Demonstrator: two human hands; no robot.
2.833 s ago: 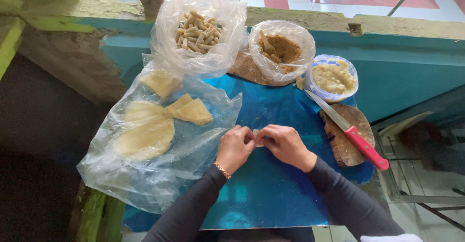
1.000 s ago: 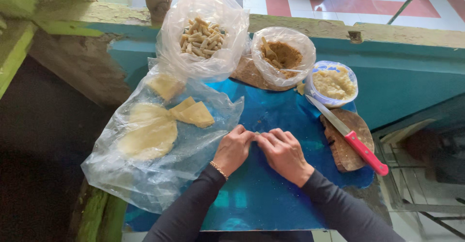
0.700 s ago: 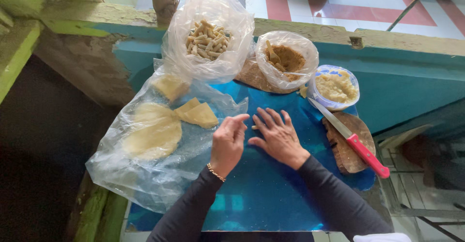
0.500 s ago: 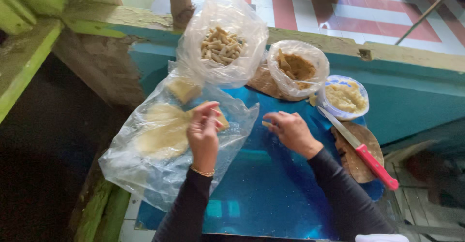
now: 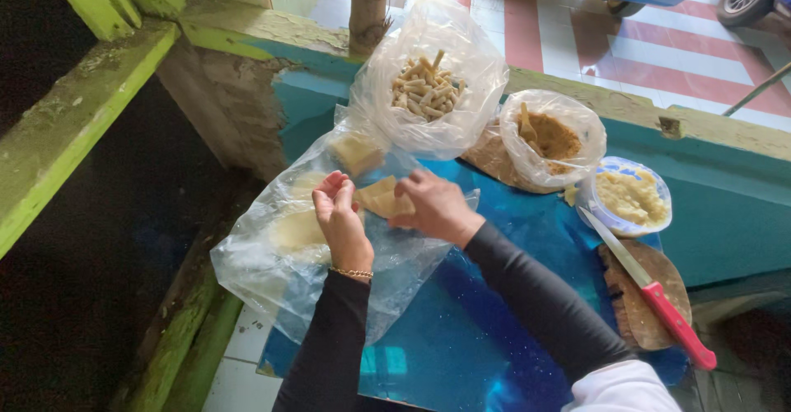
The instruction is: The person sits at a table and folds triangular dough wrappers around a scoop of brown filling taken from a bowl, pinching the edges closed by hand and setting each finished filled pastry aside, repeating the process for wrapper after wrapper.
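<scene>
Two hands meet over one thin yellow wrapper [image 5: 386, 200], just left of the frame's centre. My right hand [image 5: 437, 208] has its fingers pinched on the wrapper's right edge, lifting it off the clear plastic bag [image 5: 272, 272] that sprawls over the left end of the tabletop [image 5: 461, 338]. My left hand [image 5: 342, 218] stands beside it, fingers loosely curled and half open, touching the wrapper's left corner; I can't tell whether they actually grip it. My guess is that hand is there to steady the sheet so it peels away without tearing.

Under the bag's film more pale wrappers [image 5: 298, 232] lie flat, probably kept covered so they stay soft. A gold bracelet [image 5: 353, 273] sits on my left wrist.

Moving out: above the hands, a second plastic bag with its mouth open holds a heap of small rolled sticks [image 5: 424, 89]. To its right, another bag holds brown crumbly filling [image 5: 554, 136], and further right a plastic tub of pale yellow mash [image 5: 630, 198] stands within easy reach. At the right edge, a red-handled knife [image 5: 647, 288] rests across a round wooden board [image 5: 647, 297], blade pointing at the tub.
</scene>
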